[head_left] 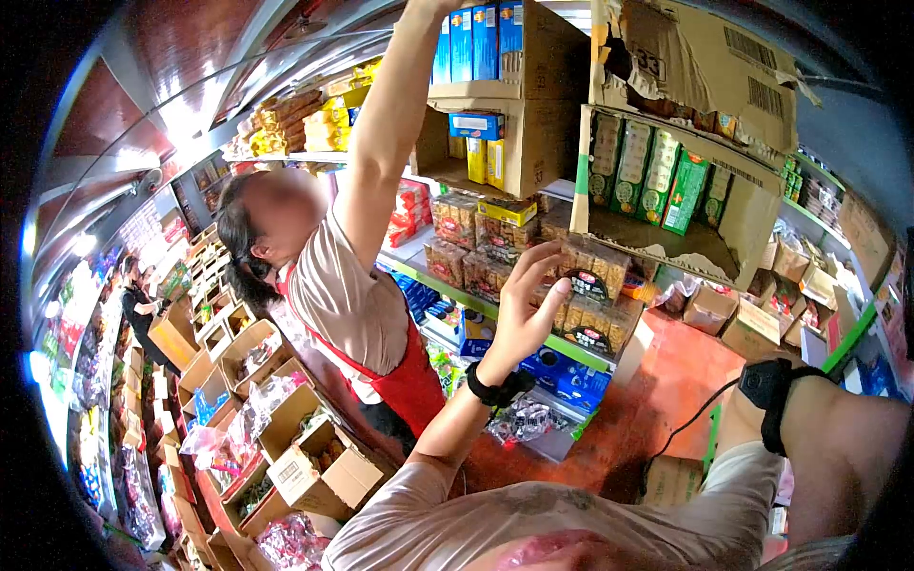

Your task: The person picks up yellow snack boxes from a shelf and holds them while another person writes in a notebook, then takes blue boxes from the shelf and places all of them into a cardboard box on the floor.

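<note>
My left hand (533, 297) is raised in front of me, its thumb apart from the slightly curved fingers, with nothing in it. It overlaps stacked clear packs of brown snacks (590, 271) on a green-edged shelf. A black band (495, 384) circles that wrist. At the right, my bent right arm (843, 433) wears a black strap with a small device (764, 385) and a cable; no fingers of that hand show. Above and right of my left hand, a torn-open carton (681, 249) holds several green boxes (657, 171).
A person in a red apron (405, 381) stands close at the left, one arm (386, 143) raised toward a carton of blue boxes (473, 43). Another person (138, 309) is farther back. Open cartons (324, 466) fill the lower left; more boxes (762, 328) sit at the right.
</note>
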Demonstrator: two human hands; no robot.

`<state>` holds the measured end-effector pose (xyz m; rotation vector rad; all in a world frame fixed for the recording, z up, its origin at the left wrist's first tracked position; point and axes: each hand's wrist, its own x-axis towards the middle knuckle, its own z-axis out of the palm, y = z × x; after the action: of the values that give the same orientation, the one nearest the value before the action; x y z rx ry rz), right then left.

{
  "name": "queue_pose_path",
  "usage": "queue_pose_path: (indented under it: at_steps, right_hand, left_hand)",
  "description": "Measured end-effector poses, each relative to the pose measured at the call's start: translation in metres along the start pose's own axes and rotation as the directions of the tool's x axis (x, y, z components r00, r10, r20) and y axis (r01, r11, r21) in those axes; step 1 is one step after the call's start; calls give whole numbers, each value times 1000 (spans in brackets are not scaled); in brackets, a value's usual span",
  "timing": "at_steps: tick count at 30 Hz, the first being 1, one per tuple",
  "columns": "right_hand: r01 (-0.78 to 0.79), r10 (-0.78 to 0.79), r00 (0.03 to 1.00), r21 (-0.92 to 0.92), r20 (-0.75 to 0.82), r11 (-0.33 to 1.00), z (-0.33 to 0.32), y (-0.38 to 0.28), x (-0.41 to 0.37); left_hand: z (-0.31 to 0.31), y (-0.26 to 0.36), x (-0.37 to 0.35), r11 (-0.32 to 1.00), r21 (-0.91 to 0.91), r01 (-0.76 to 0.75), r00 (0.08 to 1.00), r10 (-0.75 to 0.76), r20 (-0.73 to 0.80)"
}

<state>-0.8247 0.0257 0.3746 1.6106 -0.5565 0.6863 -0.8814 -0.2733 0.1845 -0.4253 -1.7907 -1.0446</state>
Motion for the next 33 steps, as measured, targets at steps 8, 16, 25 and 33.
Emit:
queue_pose_path:
  at_steps: [8, 16, 25, 33]
  right_hand:
    - [-8, 8, 1000, 34, -4, 999, 0, 3, -3]
    - [-12, 14, 1000, 138, -15, 990, -13, -1, 8]
    - [26, 11, 934, 100, -356, 995, -18, 25, -41]
    - [-291, 294, 955, -75, 36, 954, 5, -13, -124]
  left_hand:
    - [8, -3, -6, 998, -33, 59, 998, -59, 9]
    - [4, -2, -21, 995, 13, 97, 995, -97, 30]
    - [-10, 15, -54, 994, 16, 105, 994, -104, -30]
    - [-25, 30, -109, 974, 21, 227, 973, -228, 43]
